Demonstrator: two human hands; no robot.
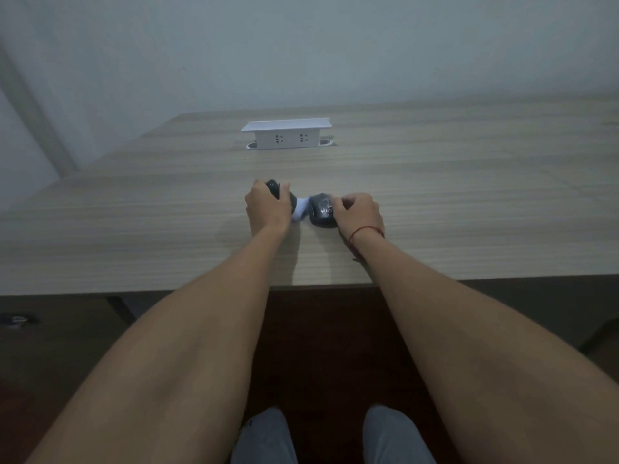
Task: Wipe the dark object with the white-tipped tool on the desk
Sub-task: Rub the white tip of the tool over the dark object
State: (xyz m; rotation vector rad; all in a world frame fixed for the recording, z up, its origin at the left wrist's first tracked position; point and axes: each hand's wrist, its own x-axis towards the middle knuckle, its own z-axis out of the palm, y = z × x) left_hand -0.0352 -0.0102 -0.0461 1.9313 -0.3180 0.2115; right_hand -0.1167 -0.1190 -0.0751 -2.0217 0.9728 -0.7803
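— Mouse, I think: a small, dark, glossy, rounded object (321, 211) lying on the desk, right under the fingertips of the right hand (356, 214). That hand is curled over its right side, pinning it down rather than lifting it.

— And the tool?

— The left hand (268, 209) is closed around a black-handled tool with a white tip (299, 211). The handle pokes out beyond the knuckles, and the white end sticks out to the right of that hand, touching or all but touching the left flank of the dark object. I can't tell which from here; the light is dim.

— So how far along are they?

— I'd judge the wiping is under way or just beginning. Tool and object are both in hand and brought together. Whether any of the surface is clean yet, nothing shows. The top and the side hidden under the right hand would seem left to do.

— What's around them?

— A pale, wood-grain laminate desk (469, 202), bare near both hands. Well beyond the hands stands a white pop-up socket box (288, 135) set into the desktop. Behind that, a plain grey-white wall (301, 45). There's a red string bracelet (363, 232) on the right wrist, and dark floor below the desk edge.
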